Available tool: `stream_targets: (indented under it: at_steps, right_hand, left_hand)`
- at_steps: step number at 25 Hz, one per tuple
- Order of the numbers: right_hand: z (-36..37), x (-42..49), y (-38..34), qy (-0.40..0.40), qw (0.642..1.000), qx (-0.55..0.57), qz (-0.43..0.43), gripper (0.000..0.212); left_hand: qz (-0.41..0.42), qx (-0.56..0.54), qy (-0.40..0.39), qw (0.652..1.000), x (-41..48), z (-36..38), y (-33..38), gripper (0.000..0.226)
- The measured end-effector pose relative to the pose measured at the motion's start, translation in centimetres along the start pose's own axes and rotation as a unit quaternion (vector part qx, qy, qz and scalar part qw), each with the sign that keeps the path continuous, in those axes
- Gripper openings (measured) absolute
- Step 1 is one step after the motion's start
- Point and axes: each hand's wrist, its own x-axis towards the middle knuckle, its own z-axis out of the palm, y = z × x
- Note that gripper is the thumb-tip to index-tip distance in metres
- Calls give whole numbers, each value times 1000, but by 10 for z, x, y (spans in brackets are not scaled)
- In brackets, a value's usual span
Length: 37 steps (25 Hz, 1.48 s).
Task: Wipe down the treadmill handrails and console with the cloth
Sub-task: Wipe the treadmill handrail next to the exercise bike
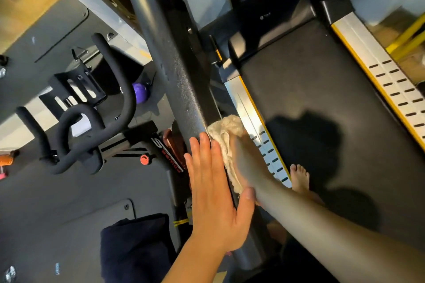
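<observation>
The thick dark treadmill handrail runs from the top centre down to the bottom centre. My left hand lies flat on top of it, fingers straight and together. A crumpled beige cloth is pressed against the rail's right side, just ahead of my left fingertips. My right hand holds the cloth there; it is motion-blurred and its fingers are mostly hidden by the cloth and the rail. The console is not in view.
The black treadmill belt lies to the right, between silver side rails with yellow trim. A bare foot stands at the belt's edge. An exercise bike's handlebars, a purple ball and a dark blue fabric are on the left.
</observation>
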Motion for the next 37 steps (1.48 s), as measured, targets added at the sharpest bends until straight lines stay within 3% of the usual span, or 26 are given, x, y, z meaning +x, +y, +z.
stream_targets:
  at_steps: [4,6,8,11,13,15,18,19,21,23,25,27,29,31,33,37]
  right_hand:
    - [8,51,-42,-30,996,74,-29,58]
    - [0,57,-28,-62,980,158,99,52]
    - [-10,19,-2,-62,985,128,102,41]
    - [-14,-9,-29,-59,996,56,33,15]
    - [-8,13,-63,-84,992,21,-94,55]
    - [1,47,-79,-92,985,30,-144,69]
    - [-7,55,-49,-111,989,85,-37,86]
    - [-12,33,-35,-88,995,30,-25,86]
    - [-16,-13,-23,-12,999,-28,-9,59]
    - [-9,-30,-22,50,992,-81,-82,50]
    - [-4,-12,-44,-16,994,-36,-97,54]
    - [-3,23,-46,-64,996,21,-54,55]
    - [-11,35,-37,-74,997,-1,4,49]
    - [-19,14,-26,-77,988,-123,-52,55]
    - [-18,-3,-23,-73,970,-176,-154,69]
    - [-16,-5,-31,-111,970,-82,-198,69]
  left_hand:
    - [8,0,2,1000,0,1,-2,82]
    - [10,-7,6,1000,0,1,0,82]
    - [9,-23,7,1000,-1,1,0,81]
    - [-1,-44,0,999,2,0,-1,81]
    - [-1,-40,-5,999,3,0,-3,80]
    - [2,-33,5,999,1,2,-3,78]
    - [4,-38,16,999,-1,3,-1,79]
    - [1,-39,15,999,-1,3,-1,79]
    - [-11,-38,10,999,-1,1,1,80]
    - [-18,-51,2,999,1,-1,2,77]
    - [-5,-50,4,999,2,-1,1,73]
    - [-7,-32,7,999,0,1,1,79]
    - [-15,-27,12,999,-2,1,2,81]
    - [-9,-27,7,1000,-2,0,3,82]
    - [-2,-26,-2,1000,1,0,5,82]
    - [30,-53,-9,998,2,-1,8,79]
